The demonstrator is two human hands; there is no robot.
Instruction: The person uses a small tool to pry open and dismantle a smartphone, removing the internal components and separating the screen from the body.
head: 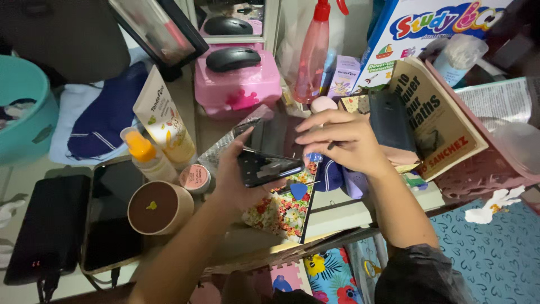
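My left hand (236,180) grips a black smartphone (269,166), holding it tilted over the cluttered table. My right hand (343,141) hovers just right of the phone's far end, with a thin dark tool pinched between its fingers at about the phone's edge. Under the phone lies a floral-patterned case or cover (284,211) with a blue pick-shaped piece (298,190) on it. A clear plastic wrapper (225,147) lies behind my left hand.
A pink box (239,87) carries a black mouse (232,58). Tubes, a small orange-capped bottle (147,155), a round brown tub (157,207), a power bank (50,228) and a dark tablet (112,217) sit left. A brown book (444,121) and a dark wallet (391,119) lie right.
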